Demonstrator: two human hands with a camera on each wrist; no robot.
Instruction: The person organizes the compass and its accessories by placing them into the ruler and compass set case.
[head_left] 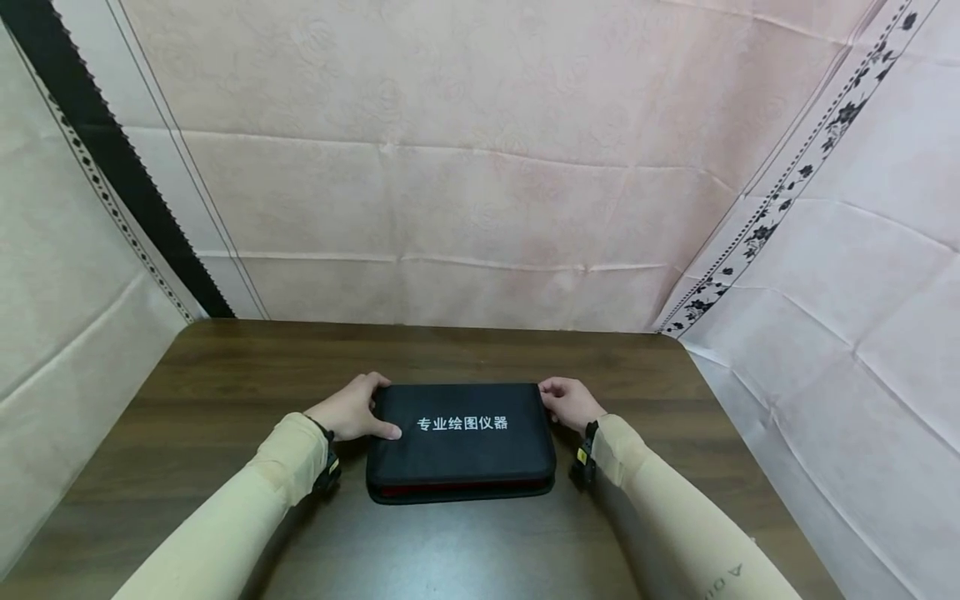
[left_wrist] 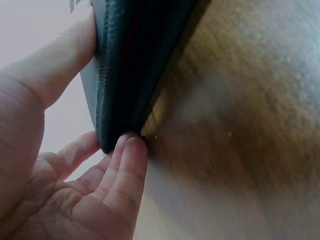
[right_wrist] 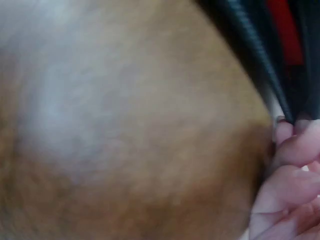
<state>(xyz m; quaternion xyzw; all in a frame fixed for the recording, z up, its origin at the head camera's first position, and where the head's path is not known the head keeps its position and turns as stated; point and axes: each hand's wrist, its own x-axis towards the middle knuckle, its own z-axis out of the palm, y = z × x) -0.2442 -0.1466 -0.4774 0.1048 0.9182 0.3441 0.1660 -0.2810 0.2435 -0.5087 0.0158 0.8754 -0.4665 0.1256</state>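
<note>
A black zip case [head_left: 461, 442] with white Chinese lettering on its lid and a red strip at its front seam lies flat in the middle of the dark wooden table [head_left: 225, 375]. My left hand [head_left: 352, 410] grips its left end, thumb on the lid and fingers at the far corner. In the left wrist view the case [left_wrist: 135, 60] sits between the thumb and the fingertips [left_wrist: 131, 150]. My right hand [head_left: 568, 402] holds the right end, fingers curled at the far corner. The right wrist view shows fingertips [right_wrist: 287, 145] against the case [right_wrist: 270, 45] edge.
Pale pink cloth [head_left: 480, 167] hangs behind the table and along both sides, with a black patterned band at the left [head_left: 112, 158] and a floral band at the right [head_left: 795, 183]. Bare table lies around the case on all sides.
</note>
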